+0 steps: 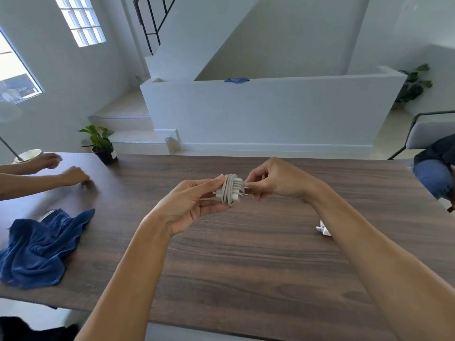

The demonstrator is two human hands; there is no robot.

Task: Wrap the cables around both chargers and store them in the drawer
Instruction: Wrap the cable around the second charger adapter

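Note:
A white charger [231, 189] with its grey-white cable wound around it in several turns is held above the dark wooden table [246, 254]. My left hand [192, 205] grips its left side between thumb and fingers. My right hand [273, 180] pinches its right end, where the metal prongs stick out. A second white charger [323, 229] lies on the table to the right, partly hidden behind my right forearm. No drawer is in view.
A crumpled blue cloth [41, 244] lies at the table's left. Another person's hands [71, 177] rest on the far left of the table, near a white cup [29, 155]. A potted plant [101, 143] stands at the back edge, a chair [428, 134] at the right.

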